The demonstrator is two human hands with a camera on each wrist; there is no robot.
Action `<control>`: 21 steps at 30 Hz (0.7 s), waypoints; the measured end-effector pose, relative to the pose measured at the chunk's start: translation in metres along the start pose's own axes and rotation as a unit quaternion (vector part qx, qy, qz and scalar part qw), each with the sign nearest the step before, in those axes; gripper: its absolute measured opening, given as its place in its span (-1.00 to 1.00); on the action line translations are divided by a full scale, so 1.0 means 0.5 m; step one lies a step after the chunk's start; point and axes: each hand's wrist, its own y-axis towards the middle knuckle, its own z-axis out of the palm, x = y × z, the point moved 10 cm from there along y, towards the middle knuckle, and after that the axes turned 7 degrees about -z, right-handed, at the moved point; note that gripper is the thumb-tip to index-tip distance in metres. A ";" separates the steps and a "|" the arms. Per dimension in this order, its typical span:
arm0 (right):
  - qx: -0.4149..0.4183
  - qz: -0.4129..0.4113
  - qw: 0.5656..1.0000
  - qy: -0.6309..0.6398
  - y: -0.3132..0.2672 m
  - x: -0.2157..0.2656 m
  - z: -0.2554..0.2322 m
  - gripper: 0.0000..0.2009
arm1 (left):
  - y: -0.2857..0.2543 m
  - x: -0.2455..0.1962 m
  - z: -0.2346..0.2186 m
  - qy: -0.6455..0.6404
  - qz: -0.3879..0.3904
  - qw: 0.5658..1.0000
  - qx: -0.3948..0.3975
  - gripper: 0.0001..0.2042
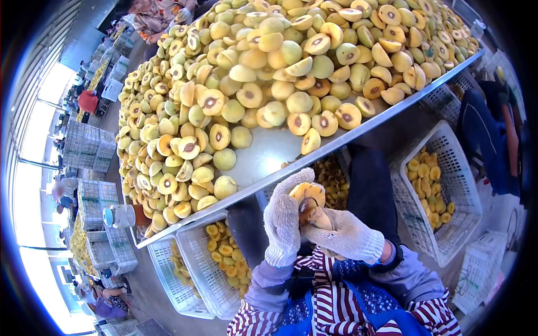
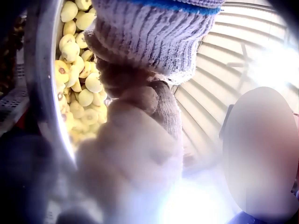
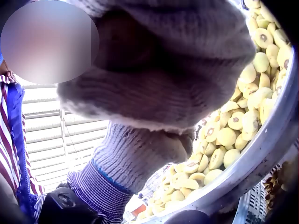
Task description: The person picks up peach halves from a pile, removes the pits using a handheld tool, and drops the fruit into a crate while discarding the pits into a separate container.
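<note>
Both hands wear pale knitted gloves and meet over the lap in the head view. My left hand (image 1: pixel 282 221) holds a yellow peach half (image 1: pixel 309 193), its cut face turned up toward the right hand. My right hand (image 1: pixel 350 235) grips a small pitting tool (image 1: pixel 318 217) with a pale handle and a dark curved end right at the fruit's cut face. In the left wrist view the left glove (image 2: pixel 140 42) fills the top, and the fingers are blurred. The right glove (image 3: pixel 173 60) is large and dark in the right wrist view, hiding the fruit.
A metal-edged table (image 1: pixel 386 112) heaped with halved peaches (image 1: pixel 246 73) stands in front. White crates (image 1: pixel 468 207) with fruit halves sit on both sides of the legs; another container (image 1: pixel 330 185) with brown scraps is under the edge. A jar (image 1: pixel 120 216) stands at the table's left corner.
</note>
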 end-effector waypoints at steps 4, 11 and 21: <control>0.043 0.024 0.995 0.081 -0.008 -0.018 0.021 -0.71 | 0.011 0.001 0.016 0.105 -0.115 0.986 0.066 -0.52; 0.120 0.074 0.983 0.114 -0.013 -0.048 0.027 -0.69 | 0.015 -0.059 0.030 0.059 0.029 0.998 0.003 -0.66; 0.249 0.075 0.890 0.374 -0.051 -0.064 0.074 -0.73 | 0.021 -0.141 0.100 0.271 0.183 0.934 0.142 -0.76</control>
